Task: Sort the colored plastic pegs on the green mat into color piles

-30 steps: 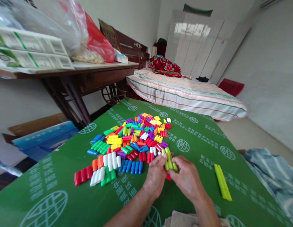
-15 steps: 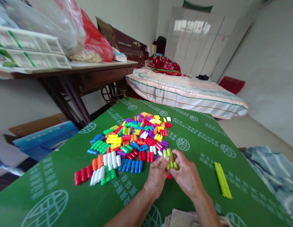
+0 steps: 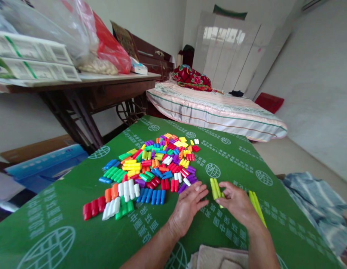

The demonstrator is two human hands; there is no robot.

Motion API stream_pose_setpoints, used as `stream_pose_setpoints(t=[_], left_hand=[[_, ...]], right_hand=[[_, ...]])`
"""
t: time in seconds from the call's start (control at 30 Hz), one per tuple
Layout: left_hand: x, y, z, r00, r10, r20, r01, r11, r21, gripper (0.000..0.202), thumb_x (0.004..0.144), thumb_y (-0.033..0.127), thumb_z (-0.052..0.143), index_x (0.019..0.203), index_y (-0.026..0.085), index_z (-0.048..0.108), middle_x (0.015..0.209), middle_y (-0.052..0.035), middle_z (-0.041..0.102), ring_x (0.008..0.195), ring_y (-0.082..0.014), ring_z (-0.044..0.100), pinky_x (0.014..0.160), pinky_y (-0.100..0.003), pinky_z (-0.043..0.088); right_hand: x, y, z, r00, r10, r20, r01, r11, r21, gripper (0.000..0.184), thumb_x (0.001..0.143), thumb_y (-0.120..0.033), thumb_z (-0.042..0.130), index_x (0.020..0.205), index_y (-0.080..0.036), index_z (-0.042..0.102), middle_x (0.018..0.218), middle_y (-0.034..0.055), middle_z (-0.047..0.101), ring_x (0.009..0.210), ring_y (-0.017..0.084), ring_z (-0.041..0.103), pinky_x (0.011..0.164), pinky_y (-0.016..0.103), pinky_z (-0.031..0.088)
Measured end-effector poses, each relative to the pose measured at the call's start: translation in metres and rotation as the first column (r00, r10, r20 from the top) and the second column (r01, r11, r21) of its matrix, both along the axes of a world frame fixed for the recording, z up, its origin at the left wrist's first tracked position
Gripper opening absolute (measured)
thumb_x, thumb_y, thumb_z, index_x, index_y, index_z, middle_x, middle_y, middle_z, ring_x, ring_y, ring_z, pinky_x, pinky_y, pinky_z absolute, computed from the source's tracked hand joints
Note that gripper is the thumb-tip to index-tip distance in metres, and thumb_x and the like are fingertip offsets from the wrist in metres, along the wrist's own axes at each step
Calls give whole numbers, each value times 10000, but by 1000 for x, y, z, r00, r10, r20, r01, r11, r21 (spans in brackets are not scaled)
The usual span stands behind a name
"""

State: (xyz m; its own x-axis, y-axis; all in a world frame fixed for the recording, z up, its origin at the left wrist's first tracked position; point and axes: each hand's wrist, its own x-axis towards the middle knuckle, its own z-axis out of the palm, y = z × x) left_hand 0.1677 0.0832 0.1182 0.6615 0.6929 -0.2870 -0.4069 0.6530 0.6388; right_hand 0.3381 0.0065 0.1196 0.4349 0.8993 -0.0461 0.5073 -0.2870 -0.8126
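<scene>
Between left hand [image 3: 190, 203] and right hand [image 3: 236, 203]: yellow-green strip [image 3: 214, 188], gripped by right.

A home bedroom: striped bed [image 3: 215, 112], white wardrobe [image 3: 226, 52], wooden side table [image 3: 106, 84].

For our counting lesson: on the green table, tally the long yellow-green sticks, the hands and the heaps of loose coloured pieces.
Long yellow-green sticks: 2
Hands, left hand and right hand: 2
Heap of loose coloured pieces: 1
Total: 5

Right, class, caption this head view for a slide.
Right hand grips a lime-green block strip beside the open left hand, next to a heap of coloured blocks.
</scene>
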Motion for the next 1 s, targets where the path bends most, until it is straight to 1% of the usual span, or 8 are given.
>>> stream_pose_setpoints(t=[0.1,0.27,0.37,0.47,0.7,0.77,0.9,1.0], left_hand=[[-1,-2,2,999,-10,-40,12,998,60,484,658,399,787,1037,126,659,1225,-210,618,1149,-336,575,917,-450,468],[-1,-3,5,991,-58,-121,76,985,155,443,667,400,778,992,116,680,1108,-200,678,1009,-316,649,815,-408,511],[-2,-3,4,986,-76,-151,105,975,197,416,690,392,760,990,114,680,1064,-192,693,928,-288,672,771,-386,524],[-4,-3,4,983,-91,-159,125,967,224,404,706,404,744,978,112,680,1020,-186,705,868,-266,681,743,-369,529],[-5,-3,3,980,-125,-157,161,956,247,364,720,401,731,926,105,683,908,-165,719,744,-214,678,697,-335,533],[-5,-3,2,979,-131,-156,167,954,250,352,722,395,729,922,109,682,888,-157,720,729,-207,675,692,-332,535],[-5,-4,3,976,-142,-164,182,948,262,324,733,373,719,919,111,680,872,-146,720,712,-192,667,688,-323,534],[-5,-5,4,974,-148,-170,190,946,264,330,724,369,724,918,107,677,863,-145,720,704,-190,665,683,-322,532]], right_hand=[[29,-17,-2,980,-114,164,140,978,-155,342,651,-264,624,987,-198,623,561,-51,592,529,156,575,526,246,379],[54,-40,3,898,-153,413,326,862,-389,119,648,-251,637,766,-245,622,605,-11,641,603,185,633,542,249,383],[55,-46,8,869,-158,468,389,803,-452,69,654,-269,640,711,-249,607,648,16,662,668,214,662,561,263,404],[53,-48,14,880,-153,449,388,776,-497,79,667,-295,641,692,-240,590,674,34,670,689,222,669,566,269,416],[61,-55,12,895,-171,411,371,796,-478,115,648,-324,665,683,-241,595,608,13,655,645,217,663,547,266,418],[66,-60,8,891,-204,406,389,806,-446,129,650,-325,660,747,-247,627,608,10,664,627,213,663,535,263,414],[73,-65,3,876,-269,400,431,809,-400,297,661,-318,644,946,-234,663,694,33,705,663,218,672,569,271,436],[74,-63,4,847,-312,430,475,808,-348,303,704,-372,612,957,-218,679,779,70,725,717,239,675,603,291,448]])
